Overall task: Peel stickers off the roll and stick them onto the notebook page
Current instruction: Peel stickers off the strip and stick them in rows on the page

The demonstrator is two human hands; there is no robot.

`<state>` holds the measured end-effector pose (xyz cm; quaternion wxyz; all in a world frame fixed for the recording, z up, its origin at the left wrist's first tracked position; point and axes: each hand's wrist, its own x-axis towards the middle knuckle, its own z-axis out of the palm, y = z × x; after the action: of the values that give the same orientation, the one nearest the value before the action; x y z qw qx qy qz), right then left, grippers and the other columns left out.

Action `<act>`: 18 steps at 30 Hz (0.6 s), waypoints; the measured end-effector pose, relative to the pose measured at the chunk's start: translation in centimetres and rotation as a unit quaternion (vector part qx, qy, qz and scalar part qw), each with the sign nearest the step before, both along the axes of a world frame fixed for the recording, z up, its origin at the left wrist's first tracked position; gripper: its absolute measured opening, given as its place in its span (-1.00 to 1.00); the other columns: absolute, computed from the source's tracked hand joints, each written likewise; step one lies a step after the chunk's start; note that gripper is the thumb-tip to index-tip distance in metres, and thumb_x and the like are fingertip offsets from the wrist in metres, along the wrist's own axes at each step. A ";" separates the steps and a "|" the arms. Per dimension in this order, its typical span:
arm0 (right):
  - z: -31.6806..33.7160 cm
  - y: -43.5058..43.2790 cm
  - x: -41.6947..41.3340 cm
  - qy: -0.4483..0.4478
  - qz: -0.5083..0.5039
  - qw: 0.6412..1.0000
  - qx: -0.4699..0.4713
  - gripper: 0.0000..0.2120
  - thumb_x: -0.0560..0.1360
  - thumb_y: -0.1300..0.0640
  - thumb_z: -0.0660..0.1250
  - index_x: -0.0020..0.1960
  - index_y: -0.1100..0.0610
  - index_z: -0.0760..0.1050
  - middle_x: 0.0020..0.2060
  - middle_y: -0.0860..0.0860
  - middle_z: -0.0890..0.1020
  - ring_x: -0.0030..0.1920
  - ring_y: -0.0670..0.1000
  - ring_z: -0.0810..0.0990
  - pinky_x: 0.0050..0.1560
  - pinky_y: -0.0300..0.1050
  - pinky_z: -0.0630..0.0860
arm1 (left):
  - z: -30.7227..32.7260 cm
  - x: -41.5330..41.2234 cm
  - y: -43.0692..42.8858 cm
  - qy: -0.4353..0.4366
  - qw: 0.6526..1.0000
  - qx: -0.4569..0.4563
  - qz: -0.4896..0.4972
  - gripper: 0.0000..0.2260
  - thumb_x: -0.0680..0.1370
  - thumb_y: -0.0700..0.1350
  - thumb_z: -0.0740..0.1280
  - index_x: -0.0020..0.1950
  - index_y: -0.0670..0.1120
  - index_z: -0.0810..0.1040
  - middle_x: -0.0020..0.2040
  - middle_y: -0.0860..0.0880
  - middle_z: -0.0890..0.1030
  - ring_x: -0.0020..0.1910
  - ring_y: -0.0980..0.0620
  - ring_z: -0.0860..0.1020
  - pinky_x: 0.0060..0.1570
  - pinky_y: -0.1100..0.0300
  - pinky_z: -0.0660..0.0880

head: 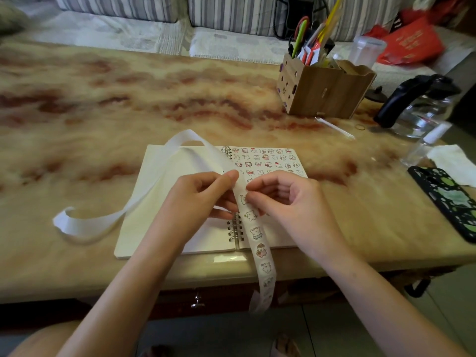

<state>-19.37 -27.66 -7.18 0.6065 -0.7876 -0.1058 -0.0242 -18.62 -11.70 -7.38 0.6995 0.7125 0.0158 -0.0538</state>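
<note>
Item: sticker strip (253, 234), mid-frame, draped over the notebook (180, 202) and off the table edge; thin, limp, I judge it tearable. My left hand (198, 199) pinches the backing; right hand (280, 199) fingertips nip one sticker's edge (best purchase: a corner).

A wooden organizer (325, 91) with pens is seen on the marble table (108, 104). A glass kettle (422, 106) and a phone (448, 199) are placed at the right.
</note>
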 end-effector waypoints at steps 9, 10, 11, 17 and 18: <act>-0.1 -0.1 0.0 -0.025 -0.001 0.999 -0.022 -0.89 0.41 0.30 0.45 -0.13 0.12 0.63 -0.26 0.03 0.68 -0.22 0.03 0.66 -0.09 -0.11 0.62 | -0.1 0.0 0.1 -0.002 1.000 0.002 -0.023 -0.84 0.50 -0.16 0.37 -0.15 -0.26 0.64 -0.32 -0.11 0.67 -0.33 0.09 0.63 -0.24 0.25 0.61; -0.1 -0.1 0.0 -0.029 -0.001 0.999 -0.026 -0.90 0.41 0.30 0.45 -0.13 0.13 0.62 -0.27 0.03 0.68 -0.23 0.02 0.65 -0.10 -0.12 0.61 | -0.1 0.0 0.1 -0.003 1.000 0.002 -0.022 -0.85 0.49 -0.16 0.37 -0.15 -0.25 0.64 -0.32 -0.11 0.67 -0.33 0.09 0.63 -0.24 0.25 0.61; -0.1 -0.1 -0.1 -0.034 -0.001 0.999 -0.032 -0.90 0.42 0.30 0.45 -0.13 0.13 0.63 -0.27 0.02 0.68 -0.23 0.01 0.65 -0.09 -0.12 0.61 | -0.1 0.0 0.1 -0.004 1.000 0.002 -0.021 -0.85 0.49 -0.16 0.37 -0.15 -0.25 0.65 -0.32 -0.11 0.67 -0.33 0.09 0.63 -0.24 0.25 0.61; 0.1 -0.1 -0.2 -0.053 -0.017 0.994 -0.091 -0.93 0.42 0.21 0.46 -0.15 0.06 0.62 -0.21 -0.08 0.66 -0.19 -0.08 0.61 -0.15 -0.18 0.55 | -0.2 -0.1 0.0 -0.007 1.000 0.010 -0.012 -0.84 0.49 -0.16 0.38 -0.17 -0.26 0.65 -0.29 -0.17 0.67 -0.33 0.07 0.62 -0.26 0.26 0.60; 0.0 -0.1 -0.2 -0.057 -0.020 0.993 -0.100 -0.93 0.41 0.20 0.47 -0.15 0.05 0.62 -0.20 -0.09 0.65 -0.17 -0.08 0.60 -0.15 -0.16 0.55 | -0.2 -0.1 0.0 -0.006 1.000 0.012 -0.012 -0.84 0.49 -0.16 0.38 -0.17 -0.25 0.65 -0.29 -0.17 0.67 -0.34 0.07 0.62 -0.26 0.26 0.60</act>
<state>-19.54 -27.78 -7.13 0.5173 -0.8435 -0.1261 -0.0710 -18.72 -11.67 -7.61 0.6905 0.7210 0.0038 -0.0577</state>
